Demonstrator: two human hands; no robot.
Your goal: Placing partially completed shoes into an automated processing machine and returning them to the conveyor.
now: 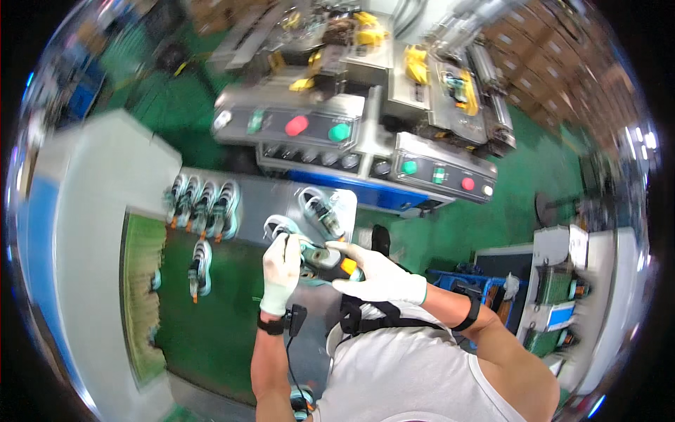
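Between your two white-gloved hands, over the near part of a grey tabletop (256, 200), is a sneaker (322, 257), dark grey and pale mint, its orange tab (349, 266) toward your right. Your left hand (283, 266) has the sneaker's left end, its fingers bent over and closed against it. Your right hand (383, 274) holds the other end, fingers along the far side and thumb along the near side, parted by about the shoe's breadth. Contact under the sneaker is hidden.

Just beyond your left hand sits a white-and-mint shoe (278, 224), partly covered by that hand. Farther off and to its right, another shoe (321, 211) lies at a slant on the tabletop. To your left, a row of four shoes (204, 205) stands side by side, orange tabs facing you; nearer than the row, a single shoe (201, 269) rests on a dark green surface (225, 316).

Across from you, beyond the tabletop, stands a blurred machine with two control panels: the left panel (316, 116) and the right panel (450, 169) each carry red and green buttons. Green floor (520, 172) shows to the right, with stacked brown cartons (534, 60) at the far right and a white rack (555, 246) nearer to you.
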